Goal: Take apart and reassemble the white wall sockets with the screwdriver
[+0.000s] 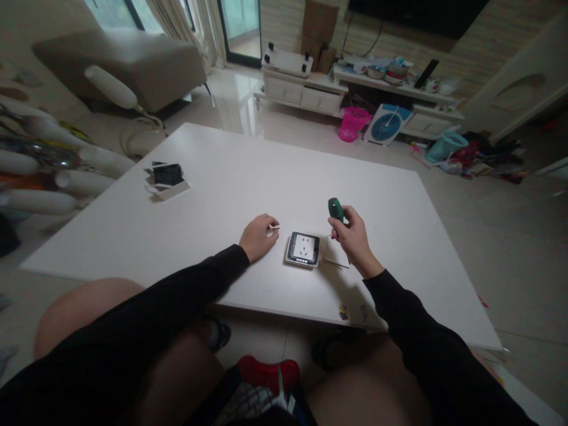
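Observation:
A wall socket (305,247) with a white face and a dark frame lies face up on the white table (222,177), between my two hands. My left hand (260,238) rests on the table just left of it, its thumb and fingers pinched on a small, thin white piece (274,227). Held up above the table to the right, my right hand (356,239) is closed around a green tool (335,208) with a dark hole near its end; the rest is hidden in my fingers. A square white cover plate (336,253) lies below that hand, right of the socket.
At the table's far left is an opened small box (173,190) with a black object (167,174) in it. Stickers (343,312) mark the near edge. Beyond the table are a pink basket (354,123), a blue-and-white fan (387,124) and a low white cabinet (306,96).

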Motion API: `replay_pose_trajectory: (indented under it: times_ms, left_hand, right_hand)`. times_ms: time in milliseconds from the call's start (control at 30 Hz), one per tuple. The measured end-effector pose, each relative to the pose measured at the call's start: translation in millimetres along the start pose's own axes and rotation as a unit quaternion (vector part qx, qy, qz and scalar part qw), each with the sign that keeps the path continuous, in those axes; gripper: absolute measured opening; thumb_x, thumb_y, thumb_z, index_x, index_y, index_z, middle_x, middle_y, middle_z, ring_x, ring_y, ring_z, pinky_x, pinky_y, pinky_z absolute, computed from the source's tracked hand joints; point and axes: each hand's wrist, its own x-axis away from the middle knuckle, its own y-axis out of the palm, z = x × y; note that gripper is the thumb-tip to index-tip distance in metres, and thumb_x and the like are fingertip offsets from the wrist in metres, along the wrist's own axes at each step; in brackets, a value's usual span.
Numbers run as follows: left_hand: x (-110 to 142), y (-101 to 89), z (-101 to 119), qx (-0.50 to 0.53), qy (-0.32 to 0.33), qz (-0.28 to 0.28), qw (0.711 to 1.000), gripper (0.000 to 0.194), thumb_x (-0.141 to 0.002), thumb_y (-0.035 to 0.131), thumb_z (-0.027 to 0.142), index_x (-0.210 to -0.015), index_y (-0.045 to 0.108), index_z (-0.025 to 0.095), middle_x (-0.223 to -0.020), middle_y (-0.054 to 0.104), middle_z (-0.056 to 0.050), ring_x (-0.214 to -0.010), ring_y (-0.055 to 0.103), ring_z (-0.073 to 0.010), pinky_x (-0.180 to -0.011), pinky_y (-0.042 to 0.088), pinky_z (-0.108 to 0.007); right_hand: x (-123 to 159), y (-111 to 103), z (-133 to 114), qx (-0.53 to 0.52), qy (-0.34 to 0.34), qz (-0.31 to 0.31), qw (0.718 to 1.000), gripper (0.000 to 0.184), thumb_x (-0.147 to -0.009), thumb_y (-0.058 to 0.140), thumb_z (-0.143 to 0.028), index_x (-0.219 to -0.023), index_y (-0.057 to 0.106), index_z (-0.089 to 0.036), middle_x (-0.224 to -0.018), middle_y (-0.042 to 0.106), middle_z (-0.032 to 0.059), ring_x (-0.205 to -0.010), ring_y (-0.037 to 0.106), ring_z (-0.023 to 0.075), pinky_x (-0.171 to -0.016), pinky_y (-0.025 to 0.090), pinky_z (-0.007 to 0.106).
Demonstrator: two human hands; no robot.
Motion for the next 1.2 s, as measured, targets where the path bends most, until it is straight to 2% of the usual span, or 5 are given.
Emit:
replay_pose_trajectory:
  times_ms: [167,367,467,800,1200]
  left_hand:
    - [16.1,3.0,18.3,0.101,0.067,-0.048,0.991,0.017,-0.085,0.062,0.019,-0.102,0.061,0.019,-0.094,0.063,-0.005,-0.088,0.061,-0.0213,-0.083,0.054,-0.039]
    - [29.4,10.4,19.1,0.186,0.136,-0.135,0.964,0.078,-0.077,0.070,0.027,-0.147,0.038,0.018,-0.149,0.046,-0.020,-0.137,0.049,-0.0359,-0.106,0.051,-0.055]
    - [30.1,12.8,16.8,0.166,0.149,-0.156,0.962,0.095,-0.077,0.073,0.032,-0.157,0.025,0.016,-0.158,0.036,-0.024,-0.146,0.039,-0.0397,-0.116,0.041,-0.062]
    - [31.3,14.0,21.7,0.140,0.114,-0.163,0.970,0.083,-0.082,0.076,0.037,-0.152,0.038,0.016,-0.149,0.051,-0.019,-0.138,0.050,-0.0337,-0.119,0.041,-0.055]
    - [31.7,18.8,24.1,0.088,0.134,-0.164,0.973,0.085,-0.082,0.079,0.048,-0.152,0.039,0.020,-0.151,0.051,-0.018,-0.138,0.051,-0.0350,-0.115,0.043,-0.056]
  right_hand:
    - [0.0,-0.6,-3.9,-0.009,-0.012,0.014,1.000,0.019,-0.083,0.071,-0.028,-0.098,0.060,-0.024,-0.095,0.059,-0.0030,-0.053,0.056,0.0055,-0.044,0.045,0.022]
    - [1.1,1.6,-11.1,-0.069,-0.043,0.055,0.995,0.028,-0.082,0.076,-0.032,-0.105,0.063,-0.025,-0.091,0.057,-0.0032,-0.061,0.063,0.0095,-0.052,0.054,0.025]
    - [1.5,2.5,-12.5,-0.078,-0.063,0.063,0.993,0.029,-0.081,0.078,-0.038,-0.103,0.063,-0.025,-0.088,0.060,-0.0029,-0.068,0.067,0.0132,-0.060,0.061,0.030]
    - [11.3,15.8,-17.9,-0.098,-0.116,0.032,0.988,0.033,-0.081,0.081,-0.039,-0.104,0.061,-0.026,-0.091,0.065,-0.0008,-0.079,0.071,0.0172,-0.071,0.065,0.036]
    - [21.2,21.0,-22.2,-0.050,-0.112,-0.006,0.992,0.034,-0.082,0.080,-0.041,-0.106,0.059,-0.028,-0.094,0.064,-0.0004,-0.086,0.069,0.0188,-0.073,0.065,0.037]
